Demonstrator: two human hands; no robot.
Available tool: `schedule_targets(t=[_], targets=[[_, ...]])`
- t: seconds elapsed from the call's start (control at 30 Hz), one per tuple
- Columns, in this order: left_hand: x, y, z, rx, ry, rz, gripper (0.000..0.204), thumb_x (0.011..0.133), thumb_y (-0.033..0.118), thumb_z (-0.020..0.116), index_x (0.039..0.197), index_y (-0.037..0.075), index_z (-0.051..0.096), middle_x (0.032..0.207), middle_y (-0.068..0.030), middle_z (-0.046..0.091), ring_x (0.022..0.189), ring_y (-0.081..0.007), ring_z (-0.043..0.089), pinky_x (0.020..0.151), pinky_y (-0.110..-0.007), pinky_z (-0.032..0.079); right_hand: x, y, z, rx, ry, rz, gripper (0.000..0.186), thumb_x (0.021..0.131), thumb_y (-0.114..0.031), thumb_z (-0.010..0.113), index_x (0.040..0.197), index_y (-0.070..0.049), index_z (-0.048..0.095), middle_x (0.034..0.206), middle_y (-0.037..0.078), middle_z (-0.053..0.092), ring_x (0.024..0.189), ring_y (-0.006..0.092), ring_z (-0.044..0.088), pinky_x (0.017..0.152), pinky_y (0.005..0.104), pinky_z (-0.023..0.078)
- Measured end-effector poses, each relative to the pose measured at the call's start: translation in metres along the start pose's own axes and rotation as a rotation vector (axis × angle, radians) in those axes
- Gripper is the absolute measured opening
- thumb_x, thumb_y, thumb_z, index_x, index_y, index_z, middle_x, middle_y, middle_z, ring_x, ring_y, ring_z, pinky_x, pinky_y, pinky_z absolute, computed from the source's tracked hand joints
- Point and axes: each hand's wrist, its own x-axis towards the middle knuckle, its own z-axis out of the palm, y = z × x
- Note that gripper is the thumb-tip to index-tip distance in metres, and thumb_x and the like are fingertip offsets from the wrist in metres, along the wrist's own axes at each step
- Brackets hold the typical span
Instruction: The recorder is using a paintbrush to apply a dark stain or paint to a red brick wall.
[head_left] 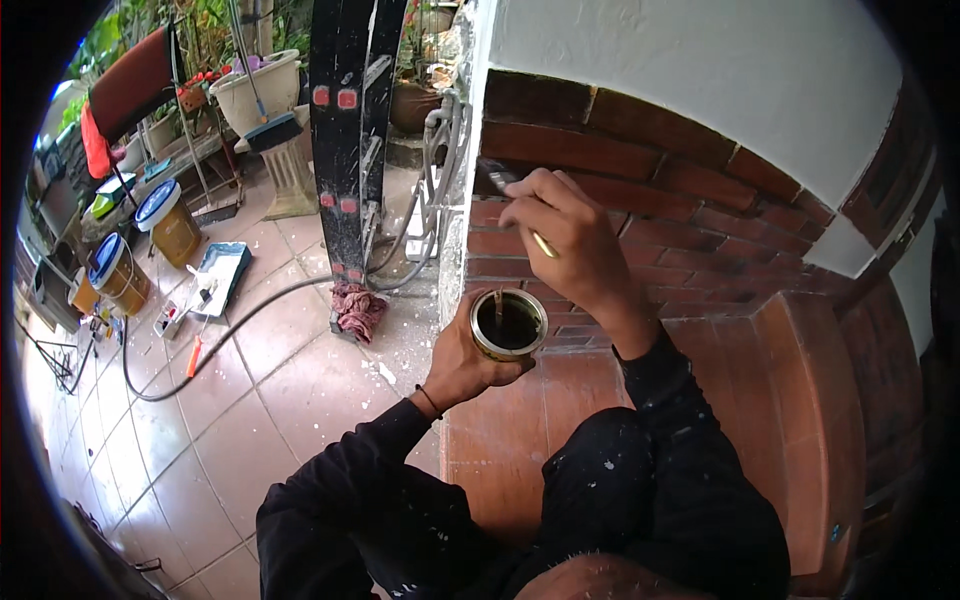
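My left hand [457, 352] is wrapped round an open metal can [510, 353] with dark liquid in it. A thin stick [499, 306] stands in the can. Above and to the right, my right hand [572, 232] grips a paintbrush [543, 245] with a yellowish handle. The brush head is blurred and points to the upper left, in front of the left end of the brick wall [640, 145]. I cannot tell whether the bristles touch the bricks.
Left of the wall stands a black ladder [345, 120] with a reddish rag [358, 312] at its foot. A dark hose [255, 318] crosses the tiled floor [270, 410]. Farther left are a paint tray [232, 270], two blue-lidded buckets [172, 228] and a chair [130, 80]. A tiled step [740, 375] adjoins the wall.
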Motion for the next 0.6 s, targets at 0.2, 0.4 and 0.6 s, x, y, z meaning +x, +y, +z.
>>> schedule_targets(t=[0.2, 0.4, 0.6], targets=[[0.000, 0.003, 0.002, -0.001, -0.002, -0.027, 0.102, 0.066, 0.040, 0.100, 0.148, 0.007, 0.047, 0.133, -0.0169, 0.070, 0.122, -0.0352, 0.071, 0.105, -0.043, 0.056, -0.003, -0.011, 0.001, 0.041, 0.090, 0.028, 0.019, 0.081, 0.014, 0.070, 0.092, -0.002, 0.071, 0.106, 0.013, 0.067, 0.100, 0.0353, 0.069, 0.083, 0.0429, 0.058], [-0.006, 0.002, -0.008, 0.011, -0.010, -0.051, 0.103, 0.068, 0.040, 0.099, 0.149, 0.003, 0.046, 0.134, -0.0158, 0.069, 0.124, -0.0320, 0.070, 0.107, -0.041, 0.055, -0.012, -0.012, -0.003, -0.027, 0.040, 0.240, 0.020, 0.089, 0.014, 0.069, 0.101, -0.001, 0.072, 0.107, 0.012, 0.071, 0.098, 0.0296, 0.074, 0.084, 0.0351, 0.060], [-0.003, 0.006, -0.009, 0.055, 0.015, -0.024, 0.102, 0.068, 0.041, 0.100, 0.148, 0.007, 0.047, 0.134, -0.0167, 0.070, 0.122, -0.0346, 0.072, 0.103, -0.043, 0.058, -0.036, 0.016, -0.024, 0.649, 0.344, 0.625, 0.019, 0.101, -0.004, 0.077, 0.116, 0.003, 0.067, 0.111, 0.014, 0.078, 0.096, 0.0160, 0.077, 0.082, 0.0281, 0.064]])
